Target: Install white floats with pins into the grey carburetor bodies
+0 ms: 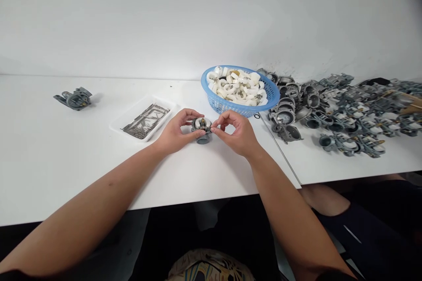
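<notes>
A grey metal carburetor [203,139] stands on the white table in front of me, with a white float and a brass-coloured part showing in its top. My left hand [176,132] is closed around its left side, the thumb across the front. At the right side of the carburetor, my right hand [238,134] is pinched, thumb against forefinger. Whatever lies between those fingertips is too small to make out. Left of the carburetor is a white tray [145,139] holding many thin metal pins [145,120].
Behind my hands stands a blue basket [227,106] heaped with white floats [242,85]. A single carburetor [75,98] lies at the far left. Many carburetor bodies [349,142] crowd the right side. A small black ring [257,116] lies by the basket. A person's leg [326,199] shows at right.
</notes>
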The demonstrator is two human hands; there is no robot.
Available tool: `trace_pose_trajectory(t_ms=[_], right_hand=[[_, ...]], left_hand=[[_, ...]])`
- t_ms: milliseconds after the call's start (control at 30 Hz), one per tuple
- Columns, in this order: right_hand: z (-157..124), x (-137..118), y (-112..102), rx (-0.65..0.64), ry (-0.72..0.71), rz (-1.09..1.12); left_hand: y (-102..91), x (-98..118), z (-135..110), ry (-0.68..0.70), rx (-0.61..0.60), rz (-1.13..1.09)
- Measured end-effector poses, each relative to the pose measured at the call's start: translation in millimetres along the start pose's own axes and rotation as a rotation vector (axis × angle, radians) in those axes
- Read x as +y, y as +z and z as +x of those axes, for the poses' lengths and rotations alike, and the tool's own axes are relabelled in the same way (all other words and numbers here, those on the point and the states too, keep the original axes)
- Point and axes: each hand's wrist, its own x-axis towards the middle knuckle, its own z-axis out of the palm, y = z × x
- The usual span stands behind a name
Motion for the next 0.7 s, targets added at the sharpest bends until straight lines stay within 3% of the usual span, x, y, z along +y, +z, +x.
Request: trace_pose_trajectory(t_ms=[233, 533, 700], right_hand=[[-1.5, 0.9, 9.0, 0.025, -0.056, -0.018], [-0.5, 1.3, -0.6, -0.002, -0.051, -0.113], [-1.9, 2.4, 4.4, 0.017, -0.079, -0.129]], left_hand=[[0.2, -0.1, 1.3, 0.001, -0.004, -0.032], [-1.0, -0.4, -0.2, 0.007, 0.004, 0.0], [-2.4, -0.4, 0.2, -0.037, -0.006, -0.015]])
